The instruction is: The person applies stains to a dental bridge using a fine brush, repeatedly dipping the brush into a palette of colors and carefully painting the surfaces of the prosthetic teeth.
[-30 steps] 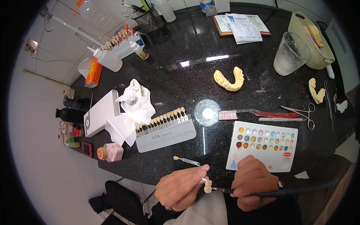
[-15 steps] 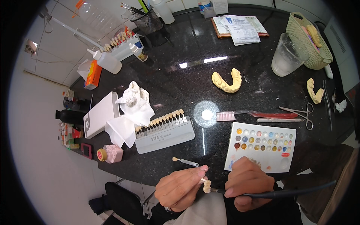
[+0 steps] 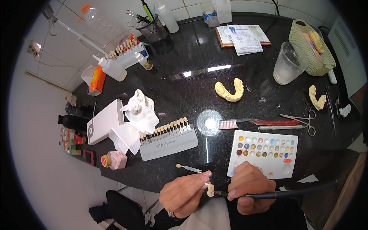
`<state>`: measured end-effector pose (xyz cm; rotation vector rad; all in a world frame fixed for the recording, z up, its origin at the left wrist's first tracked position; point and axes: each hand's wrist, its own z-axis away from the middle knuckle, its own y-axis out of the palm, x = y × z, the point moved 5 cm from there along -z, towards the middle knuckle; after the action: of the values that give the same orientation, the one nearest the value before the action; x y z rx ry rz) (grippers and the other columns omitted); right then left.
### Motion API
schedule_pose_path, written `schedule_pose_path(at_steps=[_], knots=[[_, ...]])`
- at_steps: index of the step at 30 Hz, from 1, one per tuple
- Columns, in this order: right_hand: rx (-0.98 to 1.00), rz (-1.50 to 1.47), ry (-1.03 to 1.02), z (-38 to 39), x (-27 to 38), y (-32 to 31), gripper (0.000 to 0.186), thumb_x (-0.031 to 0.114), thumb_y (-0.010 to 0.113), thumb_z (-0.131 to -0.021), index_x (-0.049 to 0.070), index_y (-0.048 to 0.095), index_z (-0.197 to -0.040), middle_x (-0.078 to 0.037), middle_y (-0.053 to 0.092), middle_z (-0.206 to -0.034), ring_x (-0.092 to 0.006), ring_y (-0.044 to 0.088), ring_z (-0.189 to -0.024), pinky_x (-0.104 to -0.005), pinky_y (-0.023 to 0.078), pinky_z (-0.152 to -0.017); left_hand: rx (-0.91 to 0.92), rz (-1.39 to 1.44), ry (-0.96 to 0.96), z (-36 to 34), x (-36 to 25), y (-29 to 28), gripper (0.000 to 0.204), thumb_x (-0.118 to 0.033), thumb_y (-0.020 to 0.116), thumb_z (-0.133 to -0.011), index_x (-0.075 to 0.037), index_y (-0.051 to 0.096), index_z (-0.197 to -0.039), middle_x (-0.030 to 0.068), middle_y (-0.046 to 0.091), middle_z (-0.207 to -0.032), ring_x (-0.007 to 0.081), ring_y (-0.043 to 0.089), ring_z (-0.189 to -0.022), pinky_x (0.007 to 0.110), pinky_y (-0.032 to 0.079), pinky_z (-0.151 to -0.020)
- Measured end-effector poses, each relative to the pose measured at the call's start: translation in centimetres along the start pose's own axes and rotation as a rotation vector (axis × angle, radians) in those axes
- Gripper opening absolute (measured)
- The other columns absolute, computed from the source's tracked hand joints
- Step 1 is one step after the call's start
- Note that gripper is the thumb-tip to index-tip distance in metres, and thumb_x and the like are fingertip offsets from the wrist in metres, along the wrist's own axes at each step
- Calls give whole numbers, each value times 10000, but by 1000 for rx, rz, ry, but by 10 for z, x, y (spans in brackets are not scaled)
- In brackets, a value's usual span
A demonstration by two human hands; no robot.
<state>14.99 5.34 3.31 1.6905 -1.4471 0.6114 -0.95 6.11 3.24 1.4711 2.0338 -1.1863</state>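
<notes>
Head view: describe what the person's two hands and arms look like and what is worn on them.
Both the left hand and the right hand are bare, with no gloves and no rings that show. At the left wrist sits what seems a dark band or watch, only partly in view. The forearms are mostly hidden at the lower edge; a white garment lies between them, with dark cloth under the right arm.

The brush [image 3: 283, 194] tip is too small to tell whether it touches the tooth piece [image 3: 210, 190], whose held end the left hand [image 3: 184, 193] hides. At the desk's [image 3: 184, 88] far edge, bottles [image 3: 222, 8] are cut off by the picture's edge.
</notes>
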Motion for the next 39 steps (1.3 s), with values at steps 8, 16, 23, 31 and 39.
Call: schedule_pose_path(at_steps=[8, 16, 23, 31, 39], knots=[[15, 24, -47, -1, 3, 1, 106, 59, 621, -815, -20, 594, -881, -110, 636, -758, -211, 584, -655, -322, 451, -597, -16, -16, -25, -2, -3, 1, 268, 110, 699, -610, 44, 670, -869, 160, 686, -794, 237, 682, -688, 271, 554, -605], [8, 67, -71, 1, 4, 1, 119, 69, 601, -843, -32, 570, -897, -118, 622, -742, -211, 584, -631, -317, 458, -591, -24, -43, -20, -2, -3, 1, 303, 119, 697, -591, 31, 682, -880, 146, 687, -789, 228, 674, -663, 265, 542, -594], [-102, 66, -116, 3, 11, -3, 147, 129, 562, -885, -17, 557, -878, -116, 610, -723, -184, 577, -612, -302, 448, -589, -24, -24, -43, -1, -5, 0, 301, 122, 690, -598, 24, 681, -883, 138, 688, -799, 230, 672, -670, 259, 527, -587], [-138, 125, -284, 15, 38, -7, 114, 98, 548, -880, -15, 556, -865, -118, 603, -723, -179, 553, -612, -310, 425, -583, -42, 46, -73, -2, -9, 3, 251, 101, 673, -639, 6, 688, -871, 122, 684, -778, 226, 660, -662, 266, 504, -590], [-222, 133, -261, 25, 57, -18, 108, 45, 520, -887, -61, 536, -892, -129, 582, -753, -158, 535, -626, -277, 441, -573, -77, -1, 81, -12, -48, 2, 70, -3, 633, -812, 64, 627, -832, 122, 639, -707, 172, 614, -614, 261, 484, -581]])
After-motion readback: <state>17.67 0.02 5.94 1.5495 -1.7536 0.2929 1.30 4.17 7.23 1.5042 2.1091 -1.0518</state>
